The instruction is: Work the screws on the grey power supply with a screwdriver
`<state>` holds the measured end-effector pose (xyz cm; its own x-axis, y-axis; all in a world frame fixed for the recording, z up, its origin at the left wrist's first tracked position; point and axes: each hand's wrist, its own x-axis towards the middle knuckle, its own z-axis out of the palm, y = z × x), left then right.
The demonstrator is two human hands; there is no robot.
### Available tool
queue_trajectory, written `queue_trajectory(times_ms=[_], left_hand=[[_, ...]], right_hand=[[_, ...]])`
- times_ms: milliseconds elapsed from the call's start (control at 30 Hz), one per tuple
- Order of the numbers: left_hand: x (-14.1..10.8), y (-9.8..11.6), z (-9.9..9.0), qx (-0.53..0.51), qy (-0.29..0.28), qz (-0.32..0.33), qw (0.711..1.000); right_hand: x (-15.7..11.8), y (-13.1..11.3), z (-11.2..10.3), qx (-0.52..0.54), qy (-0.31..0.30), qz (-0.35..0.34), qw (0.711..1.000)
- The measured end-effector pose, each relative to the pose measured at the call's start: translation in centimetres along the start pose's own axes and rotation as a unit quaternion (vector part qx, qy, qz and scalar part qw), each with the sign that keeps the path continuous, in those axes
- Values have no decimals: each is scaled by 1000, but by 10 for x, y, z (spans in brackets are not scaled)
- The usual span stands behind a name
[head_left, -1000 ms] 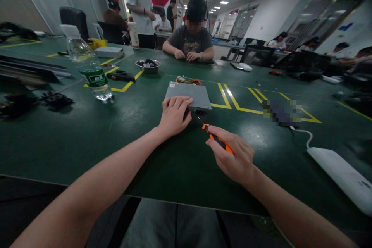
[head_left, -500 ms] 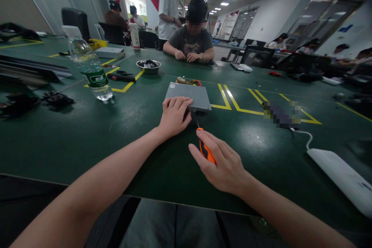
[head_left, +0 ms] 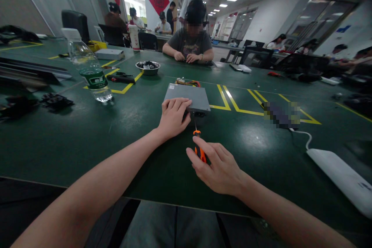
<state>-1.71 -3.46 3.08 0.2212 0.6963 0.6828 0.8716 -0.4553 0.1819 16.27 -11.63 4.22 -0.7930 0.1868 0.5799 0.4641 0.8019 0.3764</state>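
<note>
A flat grey metal computer power supply (head_left: 197, 96) lies on the green table in front of me, with coloured wires (head_left: 190, 83) at its far side. My left hand (head_left: 173, 117) grips its near left corner, fingers over the top and thumb at the front face. In my right hand (head_left: 218, 166) is an orange and black screwdriver (head_left: 200, 152), held loosely between thumb and fingers. Its shaft points away from me at the front face, beside the black socket (head_left: 199, 114). Whether the tip sits in a screw cannot be made out.
A tilted-looking water bottle (head_left: 97, 81) stands at the left, near a black-handled tool (head_left: 120, 79). Behind are a metal bowl (head_left: 147, 68) of small parts and a seated person (head_left: 192, 42). To the right, a white cable joins a blurred device to a white power bank (head_left: 340, 178).
My right hand and the screwdriver handle have shifted slightly left, and the shaft points straighter at the power supply. The left hand keeps its place. A standing person behind has moved right.
</note>
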Motion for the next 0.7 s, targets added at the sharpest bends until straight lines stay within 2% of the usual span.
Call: queue_trajectory(times_ms=[100, 200, 333, 400, 567, 700], left_hand=[[0, 0, 0, -1, 1, 1, 1000], [0, 0, 0, -4, 2, 5, 1000], [0, 0, -1, -3, 0, 5, 1000], [0, 1, -1, -3, 0, 5, 1000], [0, 0, 0, -2, 3, 5, 1000], [-1, 0, 0, -3, 3, 4, 1000]], right_hand=[[0, 1, 3, 40, 28, -9, 999], [-1, 2, 2, 101, 59, 46, 992], [-2, 3, -1, 188, 24, 53, 980], [-1, 5, -1, 192, 33, 47, 980], [-3, 7, 4, 184, 112, 54, 975], [-4, 6, 2, 215, 83, 63, 971]])
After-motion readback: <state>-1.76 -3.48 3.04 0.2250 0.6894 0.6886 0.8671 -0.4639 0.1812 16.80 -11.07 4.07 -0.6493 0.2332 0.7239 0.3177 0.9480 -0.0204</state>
